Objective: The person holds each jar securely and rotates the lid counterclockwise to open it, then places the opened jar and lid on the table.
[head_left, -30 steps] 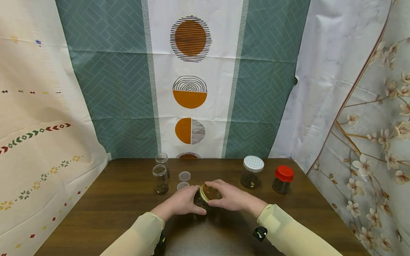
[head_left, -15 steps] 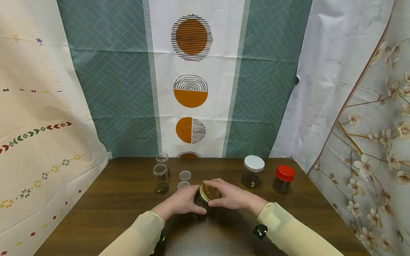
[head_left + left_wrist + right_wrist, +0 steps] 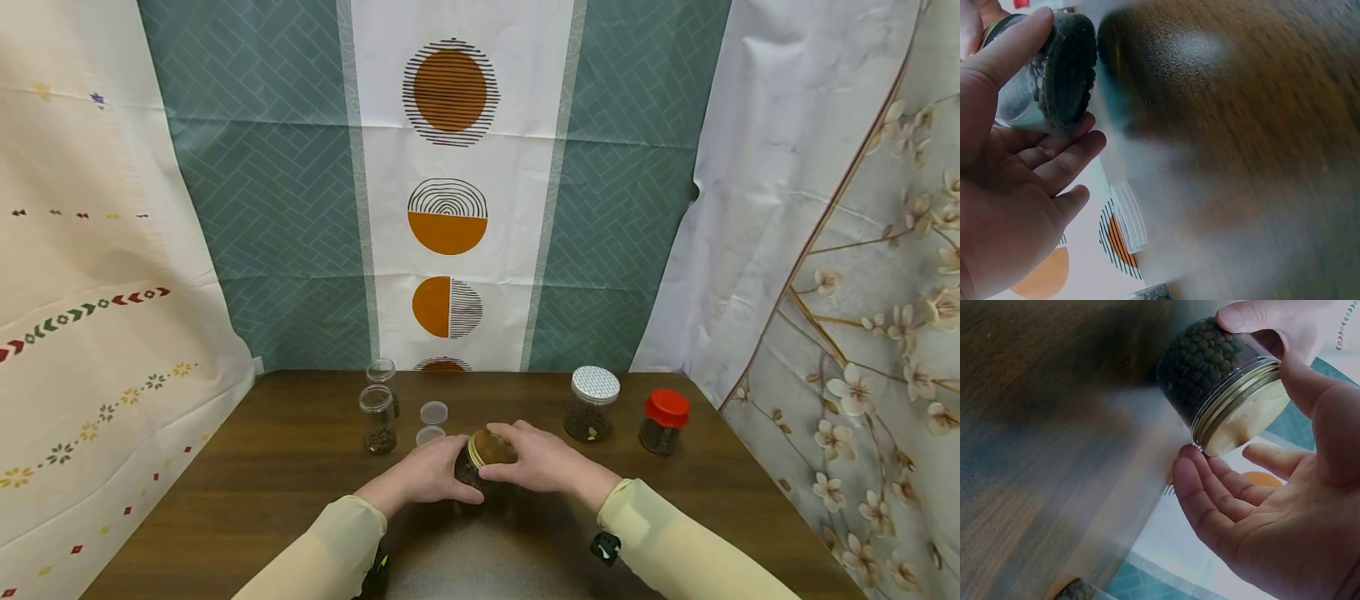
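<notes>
A clear jar [image 3: 1200, 359] of small, dark, rounded pieces is tilted just above the table, its gold lid [image 3: 1254, 419] facing to the right. In the head view my left hand [image 3: 426, 472] grips the jar's body, thumb on the near side. The left wrist view shows the jar's dark base [image 3: 1072, 72] close to the tabletop. My right hand [image 3: 542, 461] holds the lid's rim between thumb and fingertips, its palm away from the lid's top. Two flat translucent lids [image 3: 433, 412] lie on the table just beyond my left hand.
Two lidless clear jars [image 3: 377, 423] with dark contents stand at the left back of the wooden table [image 3: 270, 492]. At the right back stand a jar with a white patterned lid [image 3: 589, 407] and a red-lidded jar [image 3: 663, 423]. Fabric hangings [image 3: 630, 208] surround the table.
My right hand has turned slightly on the gold lid, its thumb shifting a little left along the rim. My left hand keeps the jar in the same place.
</notes>
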Demonstrator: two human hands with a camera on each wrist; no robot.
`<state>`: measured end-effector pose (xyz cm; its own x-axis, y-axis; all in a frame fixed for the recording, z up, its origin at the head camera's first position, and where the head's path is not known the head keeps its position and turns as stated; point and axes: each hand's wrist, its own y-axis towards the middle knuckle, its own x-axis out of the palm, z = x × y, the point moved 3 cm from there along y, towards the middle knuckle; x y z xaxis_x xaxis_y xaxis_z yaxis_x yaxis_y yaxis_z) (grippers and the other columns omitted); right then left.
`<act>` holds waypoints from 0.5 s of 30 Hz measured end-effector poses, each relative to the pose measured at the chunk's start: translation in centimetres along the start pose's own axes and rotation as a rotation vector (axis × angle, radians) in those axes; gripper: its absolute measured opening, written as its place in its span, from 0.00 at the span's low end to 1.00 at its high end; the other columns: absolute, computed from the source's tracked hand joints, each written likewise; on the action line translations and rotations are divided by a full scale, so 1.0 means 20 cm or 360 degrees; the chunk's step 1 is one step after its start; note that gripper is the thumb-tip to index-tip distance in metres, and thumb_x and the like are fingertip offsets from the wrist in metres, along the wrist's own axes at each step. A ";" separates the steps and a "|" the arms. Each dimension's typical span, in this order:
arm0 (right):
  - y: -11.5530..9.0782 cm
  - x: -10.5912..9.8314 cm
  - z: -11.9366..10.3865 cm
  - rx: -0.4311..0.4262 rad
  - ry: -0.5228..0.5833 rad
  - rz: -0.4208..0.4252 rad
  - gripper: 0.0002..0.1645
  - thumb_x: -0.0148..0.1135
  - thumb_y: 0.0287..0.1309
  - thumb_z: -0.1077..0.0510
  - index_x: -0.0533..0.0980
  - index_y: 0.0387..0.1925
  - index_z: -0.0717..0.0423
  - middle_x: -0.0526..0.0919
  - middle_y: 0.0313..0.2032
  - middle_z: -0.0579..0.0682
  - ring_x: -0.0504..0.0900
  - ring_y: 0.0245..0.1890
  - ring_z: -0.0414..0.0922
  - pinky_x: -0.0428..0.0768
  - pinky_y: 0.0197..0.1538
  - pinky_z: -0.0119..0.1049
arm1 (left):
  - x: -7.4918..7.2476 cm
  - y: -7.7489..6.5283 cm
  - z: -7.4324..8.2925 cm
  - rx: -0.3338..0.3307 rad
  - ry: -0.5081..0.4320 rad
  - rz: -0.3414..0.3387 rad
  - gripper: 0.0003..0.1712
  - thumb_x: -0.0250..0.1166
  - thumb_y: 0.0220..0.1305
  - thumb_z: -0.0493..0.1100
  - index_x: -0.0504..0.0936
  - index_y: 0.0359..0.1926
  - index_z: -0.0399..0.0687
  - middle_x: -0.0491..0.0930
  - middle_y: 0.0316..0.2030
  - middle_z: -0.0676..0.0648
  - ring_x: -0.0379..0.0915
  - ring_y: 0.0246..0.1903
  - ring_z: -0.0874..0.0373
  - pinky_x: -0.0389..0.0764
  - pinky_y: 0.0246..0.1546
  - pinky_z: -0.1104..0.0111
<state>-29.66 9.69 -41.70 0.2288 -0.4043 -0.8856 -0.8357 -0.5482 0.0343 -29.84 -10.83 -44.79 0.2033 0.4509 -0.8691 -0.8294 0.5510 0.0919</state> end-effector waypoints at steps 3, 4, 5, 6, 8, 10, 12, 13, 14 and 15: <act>0.00 -0.01 0.00 -0.0019 0.0014 0.0014 0.48 0.77 0.67 0.35 0.73 0.79 0.55 0.82 0.55 0.56 0.86 0.50 0.51 0.84 0.52 0.53 | 0.00 0.00 0.00 -0.0001 0.0009 0.0005 0.38 0.88 0.55 0.57 0.82 0.58 0.45 0.85 0.47 0.54 0.82 0.48 0.56 0.83 0.53 0.55; 0.00 -0.01 0.00 -0.0025 0.0020 0.0014 0.48 0.77 0.67 0.36 0.73 0.79 0.54 0.82 0.55 0.55 0.86 0.51 0.52 0.85 0.53 0.53 | 0.00 0.00 0.00 -0.0002 0.0012 0.0005 0.38 0.88 0.55 0.57 0.82 0.59 0.45 0.85 0.48 0.54 0.82 0.48 0.55 0.83 0.53 0.55; 0.00 -0.01 0.00 -0.0029 0.0034 0.0011 0.48 0.77 0.67 0.36 0.73 0.79 0.54 0.82 0.56 0.55 0.86 0.53 0.52 0.85 0.54 0.54 | 0.00 0.00 0.00 -0.0005 0.0010 0.0004 0.38 0.88 0.55 0.57 0.82 0.59 0.45 0.85 0.48 0.54 0.82 0.49 0.55 0.83 0.54 0.54; 0.00 -0.01 0.00 -0.0038 0.0048 0.0008 0.48 0.78 0.67 0.37 0.73 0.79 0.55 0.82 0.57 0.56 0.86 0.55 0.53 0.84 0.55 0.54 | 0.00 0.00 0.00 -0.0008 0.0006 0.0002 0.38 0.88 0.55 0.57 0.82 0.59 0.45 0.85 0.48 0.54 0.82 0.49 0.55 0.83 0.54 0.54; 0.00 -0.01 0.00 -0.0054 0.0084 -0.0008 0.48 0.78 0.67 0.38 0.72 0.79 0.54 0.81 0.58 0.56 0.85 0.58 0.55 0.84 0.56 0.55 | -0.01 0.00 0.00 -0.0015 0.0002 -0.0006 0.39 0.88 0.55 0.57 0.82 0.60 0.45 0.85 0.49 0.53 0.83 0.50 0.54 0.83 0.54 0.53; -0.01 -0.01 0.01 -0.0075 0.0125 -0.0027 0.48 0.78 0.68 0.40 0.71 0.80 0.54 0.80 0.60 0.56 0.84 0.60 0.56 0.84 0.58 0.56 | 0.00 0.00 0.00 -0.0023 -0.0005 -0.0012 0.39 0.88 0.55 0.57 0.82 0.61 0.44 0.85 0.49 0.53 0.83 0.50 0.54 0.84 0.55 0.52; -0.01 -0.01 0.01 -0.0099 0.0158 -0.0045 0.48 0.78 0.68 0.41 0.70 0.81 0.55 0.79 0.62 0.56 0.83 0.62 0.56 0.83 0.59 0.56 | 0.00 0.00 -0.01 -0.0030 -0.0015 -0.0017 0.40 0.88 0.55 0.56 0.81 0.61 0.43 0.85 0.49 0.52 0.83 0.50 0.54 0.84 0.55 0.52; -0.01 -0.02 0.02 -0.0110 0.0172 -0.0054 0.48 0.78 0.69 0.41 0.69 0.81 0.55 0.79 0.63 0.56 0.82 0.62 0.56 0.83 0.59 0.57 | 0.00 0.00 -0.01 -0.0033 -0.0019 -0.0019 0.40 0.88 0.55 0.56 0.81 0.61 0.43 0.85 0.49 0.52 0.84 0.50 0.54 0.84 0.55 0.52; -0.01 -0.02 0.02 -0.0121 0.0183 -0.0062 0.49 0.78 0.69 0.42 0.69 0.81 0.55 0.78 0.64 0.56 0.82 0.63 0.56 0.83 0.59 0.57 | 0.00 0.00 -0.01 -0.0037 -0.0025 -0.0019 0.41 0.88 0.55 0.56 0.81 0.62 0.43 0.86 0.50 0.51 0.84 0.50 0.53 0.84 0.55 0.52; -0.01 -0.02 0.02 -0.0131 0.0193 -0.0066 0.49 0.78 0.69 0.42 0.68 0.82 0.55 0.78 0.64 0.56 0.81 0.63 0.56 0.83 0.59 0.57 | 0.00 0.00 -0.02 -0.0039 -0.0032 -0.0018 0.41 0.88 0.55 0.56 0.81 0.62 0.42 0.86 0.50 0.51 0.84 0.50 0.53 0.84 0.56 0.51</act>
<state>-29.73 10.23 -41.55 0.3249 -0.4627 -0.8248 -0.7818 -0.6221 0.0411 -29.98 -11.06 -44.96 0.2231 0.4590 -0.8600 -0.8393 0.5391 0.0699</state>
